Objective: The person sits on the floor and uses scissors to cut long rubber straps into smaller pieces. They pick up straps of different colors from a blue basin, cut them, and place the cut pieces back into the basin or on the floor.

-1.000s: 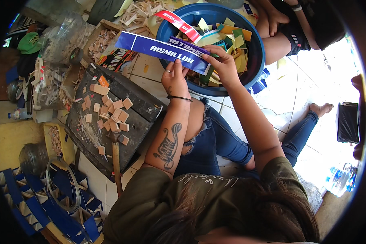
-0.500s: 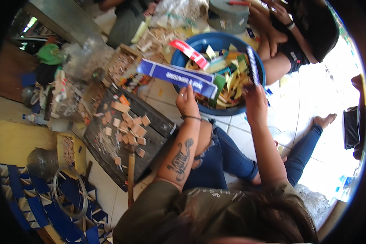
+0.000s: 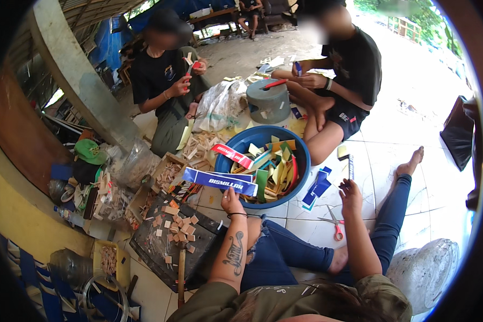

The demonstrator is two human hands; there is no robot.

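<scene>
My left hand pinches blue strips with white print, apparently two overlapping, over the near left rim of a blue basin. A red printed strip lies just beyond them at the basin's left side. Out to the right of the basin, my right hand is raised with its fingertips together at the lower end of a narrow, dark-and-white patterned strip. That strip stands upright and bends to a pale yellow piece at its top. Many yellow, green and red offcuts fill the basin.
Blue cut pieces and red-handled scissors lie on the white tiles. To my left, a dark board carries small wooden blocks and a hammer. Two people sit beyond, beside a grey stool.
My right hand has carried the patterned strip rightward, away from the basin. My left hand still holds the blue strips. The view has tilted up, bringing the two people and the scissors into sight.
</scene>
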